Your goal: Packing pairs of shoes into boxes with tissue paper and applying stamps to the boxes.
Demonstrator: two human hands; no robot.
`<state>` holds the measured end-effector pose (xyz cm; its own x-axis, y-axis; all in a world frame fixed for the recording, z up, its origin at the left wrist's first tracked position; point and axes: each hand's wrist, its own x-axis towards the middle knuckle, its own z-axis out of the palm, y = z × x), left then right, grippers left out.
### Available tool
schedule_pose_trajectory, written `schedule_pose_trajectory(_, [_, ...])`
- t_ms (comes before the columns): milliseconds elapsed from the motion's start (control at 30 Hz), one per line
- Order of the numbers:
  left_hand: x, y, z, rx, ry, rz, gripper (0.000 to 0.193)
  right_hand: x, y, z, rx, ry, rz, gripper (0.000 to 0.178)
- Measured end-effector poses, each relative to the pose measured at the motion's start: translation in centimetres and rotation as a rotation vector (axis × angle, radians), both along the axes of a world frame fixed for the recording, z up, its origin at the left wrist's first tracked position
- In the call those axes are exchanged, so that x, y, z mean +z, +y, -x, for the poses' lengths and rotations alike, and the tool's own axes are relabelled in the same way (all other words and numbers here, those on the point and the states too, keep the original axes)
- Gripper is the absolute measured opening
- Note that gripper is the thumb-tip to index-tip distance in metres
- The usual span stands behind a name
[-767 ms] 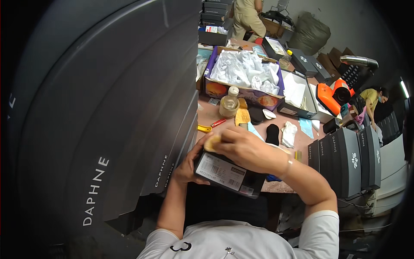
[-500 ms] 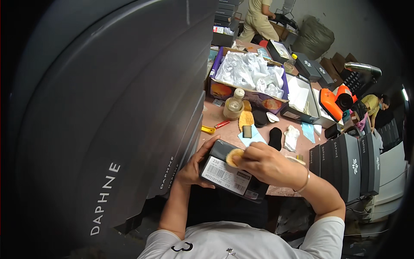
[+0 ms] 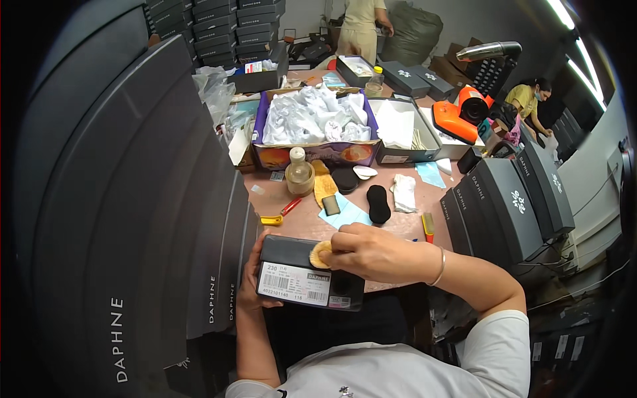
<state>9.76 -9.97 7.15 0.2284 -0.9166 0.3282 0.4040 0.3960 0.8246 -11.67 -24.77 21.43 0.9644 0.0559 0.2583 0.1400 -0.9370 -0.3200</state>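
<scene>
My left hand (image 3: 251,275) grips the left edge of a dark grey shoe box (image 3: 285,249), its labelled end facing up toward me. A white printed label (image 3: 296,284) covers much of that end. In my right hand (image 3: 368,255), pinched between the fingers, is a round yellow sponge (image 3: 320,255) pressed against the box just above the label. Beyond the box on the pink table lie a light blue cloth (image 3: 355,213) with a small grey block (image 3: 330,205) on it, a black oval pad (image 3: 378,204) and a crumpled white cloth (image 3: 404,194).
Tall shoe box stacks (image 3: 192,232) rise close on my left; more boxes (image 3: 497,205) stand right. Behind the cloths are a glass bottle (image 3: 300,176), a purple carton (image 3: 367,109) of white-wrapped bundles and an orange device (image 3: 454,123). Two people (image 3: 361,33) work farther off.
My view has turned, and the scene sits more level and farther left. The shoe box is less tilted in the picture. The sponge remains against its end, in my right hand.
</scene>
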Motion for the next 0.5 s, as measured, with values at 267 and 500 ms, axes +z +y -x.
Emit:
schedule_pose_trajectory(267, [2.0,-0.3,0.5,-0.069,0.079,0.059,0.133,-1.5,0.2,-5.0,0.034,-0.194,-0.008,0.018])
schedule_pose_trajectory(500, [1.5,-0.4,0.1,-0.007,-0.057,0.076,0.132,-1.8,0.4,-0.1,-0.104,-0.184,0.011,0.018])
